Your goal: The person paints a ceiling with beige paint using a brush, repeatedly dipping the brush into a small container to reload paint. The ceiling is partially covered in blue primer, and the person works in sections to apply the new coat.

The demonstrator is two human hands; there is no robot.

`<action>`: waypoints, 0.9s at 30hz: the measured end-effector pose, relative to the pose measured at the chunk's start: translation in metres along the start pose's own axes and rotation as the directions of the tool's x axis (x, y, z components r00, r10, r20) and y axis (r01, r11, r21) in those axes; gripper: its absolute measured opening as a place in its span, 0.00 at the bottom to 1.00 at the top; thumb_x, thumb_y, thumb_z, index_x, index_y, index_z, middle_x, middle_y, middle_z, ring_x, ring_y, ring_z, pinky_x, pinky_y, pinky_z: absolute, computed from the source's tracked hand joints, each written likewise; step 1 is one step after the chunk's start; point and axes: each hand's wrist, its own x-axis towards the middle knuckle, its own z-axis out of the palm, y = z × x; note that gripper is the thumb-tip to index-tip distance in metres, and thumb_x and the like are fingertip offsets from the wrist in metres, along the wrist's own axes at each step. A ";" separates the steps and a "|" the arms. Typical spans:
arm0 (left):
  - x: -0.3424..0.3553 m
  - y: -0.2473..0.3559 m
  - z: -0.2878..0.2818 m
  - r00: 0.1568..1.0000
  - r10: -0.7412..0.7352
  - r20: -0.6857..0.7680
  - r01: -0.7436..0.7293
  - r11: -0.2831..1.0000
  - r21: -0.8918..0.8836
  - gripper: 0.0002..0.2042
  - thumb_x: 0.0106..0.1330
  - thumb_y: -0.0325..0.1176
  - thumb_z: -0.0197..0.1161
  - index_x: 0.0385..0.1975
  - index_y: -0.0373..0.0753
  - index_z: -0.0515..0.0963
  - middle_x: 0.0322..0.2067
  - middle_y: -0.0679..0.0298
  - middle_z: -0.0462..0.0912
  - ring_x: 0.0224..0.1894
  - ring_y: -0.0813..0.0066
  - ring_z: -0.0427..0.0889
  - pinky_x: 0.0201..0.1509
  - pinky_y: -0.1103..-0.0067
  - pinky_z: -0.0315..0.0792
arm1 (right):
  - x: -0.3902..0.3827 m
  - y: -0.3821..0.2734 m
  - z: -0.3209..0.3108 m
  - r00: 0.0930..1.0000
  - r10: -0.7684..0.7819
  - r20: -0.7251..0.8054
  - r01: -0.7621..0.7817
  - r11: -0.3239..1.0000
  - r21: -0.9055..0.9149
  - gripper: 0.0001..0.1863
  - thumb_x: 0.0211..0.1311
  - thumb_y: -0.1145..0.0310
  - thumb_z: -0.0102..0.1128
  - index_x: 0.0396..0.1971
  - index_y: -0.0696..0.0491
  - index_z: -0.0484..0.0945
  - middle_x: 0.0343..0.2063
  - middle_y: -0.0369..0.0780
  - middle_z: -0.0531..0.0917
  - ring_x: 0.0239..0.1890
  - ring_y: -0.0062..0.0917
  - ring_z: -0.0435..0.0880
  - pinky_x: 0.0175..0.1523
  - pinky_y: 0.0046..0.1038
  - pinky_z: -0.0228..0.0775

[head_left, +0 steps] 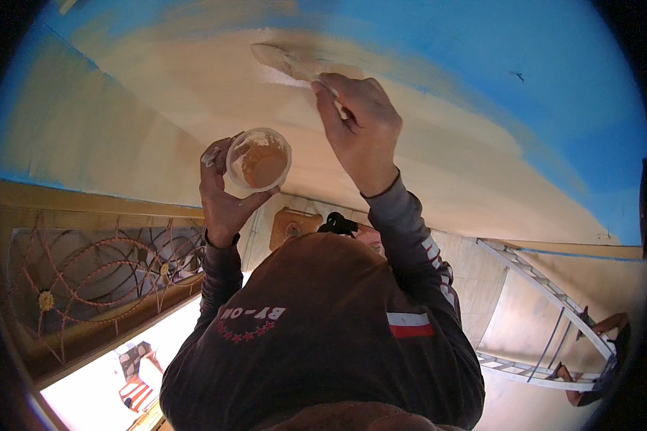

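Right hand (363, 126) pinches brush (284, 62); long axis runs up-left from it, head at blue-and-tan surface (438, 108). Left hand (223, 203) grasps 1 cup (288, 159) of tan paint (266, 169), lower-left of right hand.

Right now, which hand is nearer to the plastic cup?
The left. The left hand holds the cup around its side; the right hand is apart from it, farther up and to the right.

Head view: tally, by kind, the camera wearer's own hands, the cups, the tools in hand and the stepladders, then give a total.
Own hands: 2 (left hand, right hand)
Cup: 1
Tool in hand: 1
Stepladder: 1
Total: 5
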 end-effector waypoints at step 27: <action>-0.001 -0.030 -0.019 0.986 0.072 0.151 -0.074 0.997 0.008 0.48 0.39 0.23 0.83 0.63 0.36 0.59 0.59 0.53 0.71 0.63 0.61 0.72 0.68 0.65 0.70 | -0.114 0.056 -0.290 0.760 0.275 -0.588 -0.576 0.703 -0.417 0.12 0.64 0.68 0.68 0.43 0.60 0.86 0.33 0.41 0.88 0.34 0.18 0.84 0.39 0.21 0.76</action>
